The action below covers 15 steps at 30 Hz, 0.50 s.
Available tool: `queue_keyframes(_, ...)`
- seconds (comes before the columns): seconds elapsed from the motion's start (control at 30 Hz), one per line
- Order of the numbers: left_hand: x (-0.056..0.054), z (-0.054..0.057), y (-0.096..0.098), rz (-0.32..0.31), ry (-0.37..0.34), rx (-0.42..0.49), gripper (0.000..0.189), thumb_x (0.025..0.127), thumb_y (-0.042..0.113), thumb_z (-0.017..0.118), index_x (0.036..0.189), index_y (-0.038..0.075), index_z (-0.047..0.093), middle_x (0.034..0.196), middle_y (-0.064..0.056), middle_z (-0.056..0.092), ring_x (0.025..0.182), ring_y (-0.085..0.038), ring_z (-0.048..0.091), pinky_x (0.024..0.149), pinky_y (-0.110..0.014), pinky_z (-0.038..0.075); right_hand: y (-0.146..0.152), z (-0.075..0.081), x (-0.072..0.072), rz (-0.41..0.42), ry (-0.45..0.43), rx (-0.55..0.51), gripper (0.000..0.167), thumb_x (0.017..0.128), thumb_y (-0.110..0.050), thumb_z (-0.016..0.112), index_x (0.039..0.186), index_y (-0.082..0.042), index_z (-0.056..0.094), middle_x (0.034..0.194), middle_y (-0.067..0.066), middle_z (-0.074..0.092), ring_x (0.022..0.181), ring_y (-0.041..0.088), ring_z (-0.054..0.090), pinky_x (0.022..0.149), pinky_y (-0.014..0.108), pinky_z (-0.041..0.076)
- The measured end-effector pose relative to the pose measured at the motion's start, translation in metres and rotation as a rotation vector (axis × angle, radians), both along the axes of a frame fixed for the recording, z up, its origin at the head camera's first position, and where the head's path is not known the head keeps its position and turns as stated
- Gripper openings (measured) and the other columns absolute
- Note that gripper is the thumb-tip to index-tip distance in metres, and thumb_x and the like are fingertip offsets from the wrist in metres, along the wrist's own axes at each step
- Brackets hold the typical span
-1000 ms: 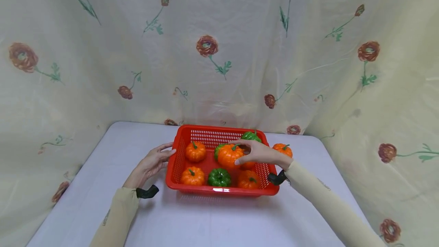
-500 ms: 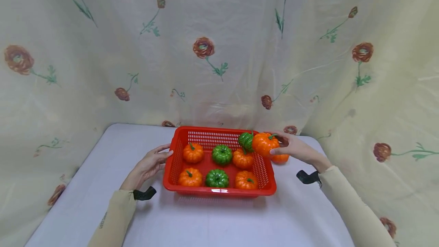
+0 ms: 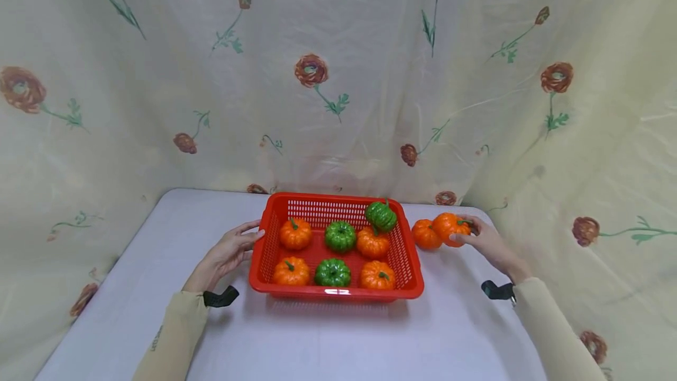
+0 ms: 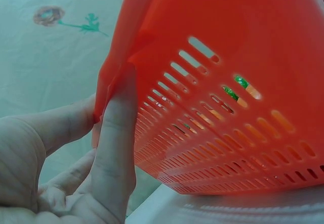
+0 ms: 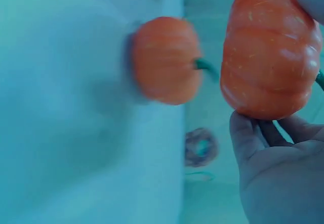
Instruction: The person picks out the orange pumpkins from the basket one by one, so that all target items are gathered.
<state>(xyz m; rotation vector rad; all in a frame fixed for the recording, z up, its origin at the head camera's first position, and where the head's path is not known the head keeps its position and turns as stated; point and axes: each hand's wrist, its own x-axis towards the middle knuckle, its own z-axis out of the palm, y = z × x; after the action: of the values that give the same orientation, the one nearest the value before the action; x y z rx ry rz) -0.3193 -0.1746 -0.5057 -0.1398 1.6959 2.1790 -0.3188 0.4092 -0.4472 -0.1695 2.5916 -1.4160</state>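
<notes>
My right hand [image 3: 488,244] holds an orange mini pumpkin [image 3: 449,229] by its sides, to the right of the basket. In the right wrist view the held pumpkin [image 5: 271,54] sits between thumb and fingers, above the white surface. A second orange pumpkin [image 3: 426,234] rests on the table just left of it. The left hand [image 3: 231,256] pinches the left rim of a red plastic basket [image 3: 338,294]. Close up in the left wrist view, fingers [image 4: 112,148] lie against the slotted basket wall [image 4: 228,26], under its rim.
Inside the basket lie orange pumpkins [image 3: 291,271] and green pumpkins [image 3: 340,236]. One green pumpkin [image 3: 381,216] leans atop an orange one [image 3: 373,243] at the back right corner. A flowered curtain [image 3: 338,75] hangs behind and beside the white table [image 3: 338,340].
My right hand has carried the orange pumpkin from over the basket out past its right rim and lowered it beside the other pumpkin. The left hand stays at the basket's rim.
</notes>
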Motion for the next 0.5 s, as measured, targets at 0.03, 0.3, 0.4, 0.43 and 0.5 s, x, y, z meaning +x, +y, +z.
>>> queue_keyframes(0.03,0.000,0.000,0.000,-0.005,0.003,0.000,0.070,0.093,0.024,0.066,0.151,0.016,0.028,0.132,-0.010,0.054,0.095,-0.017,0.066,0.083,-0.035,0.058,0.002,-0.007,0.001,-0.018,-0.017,0.008,0.074,0.092,-0.034,0.064,0.146,0.000,0.026,0.148,0.025,0.030,0.135,0.041,0.029,0.112,0.063,0.026)
queue_keyframes(0.3,0.002,-0.001,-0.001,-0.030,0.017,0.016,0.070,0.093,0.024,0.065,0.151,0.014,0.028,0.123,-0.005,0.059,0.091,-0.015,0.067,0.080,-0.033,0.059,0.001,-0.048,0.008,-0.092,-0.103,0.046,0.081,0.090,-0.037,0.067,0.146,0.002,0.024,0.149,0.027,0.027,0.134,0.041,0.032,0.112,0.061,0.028)
queue_keyframes(0.4,0.002,0.001,-0.001,-0.022,0.010,0.011,0.070,0.093,0.024,0.065,0.151,0.015,0.028,0.125,-0.005,0.058,0.092,-0.016,0.068,0.082,-0.034,0.059,-0.002,-0.053,0.010,-0.096,-0.119,0.048,0.082,0.089,-0.037,0.067,0.147,0.001,0.024,0.150,0.027,0.026,0.135,0.042,0.031,0.112,0.062,0.027)
queue_keyframes(0.43,0.002,0.001,-0.001,-0.017,0.004,0.012,0.070,0.092,0.024,0.066,0.151,0.016,0.029,0.126,-0.005,0.057,0.093,-0.016,0.068,0.082,-0.034,0.058,-0.002,-0.053,0.011,-0.095,-0.122,0.054,0.082,0.089,-0.037,0.068,0.147,0.001,0.023,0.150,0.027,0.026,0.135,0.042,0.031,0.112,0.062,0.027)
queue_keyframes(0.5,0.002,0.001,-0.002,-0.020,0.001,0.013,0.071,0.092,0.024,0.066,0.152,0.016,0.027,0.127,-0.005,0.056,0.094,-0.017,0.068,0.083,-0.035,0.058,-0.002,-0.056,0.012,-0.084,-0.122,0.064,0.083,0.088,-0.036,0.068,0.146,0.002,0.023,0.149,0.027,0.027,0.134,0.042,0.031,0.113,0.062,0.026)
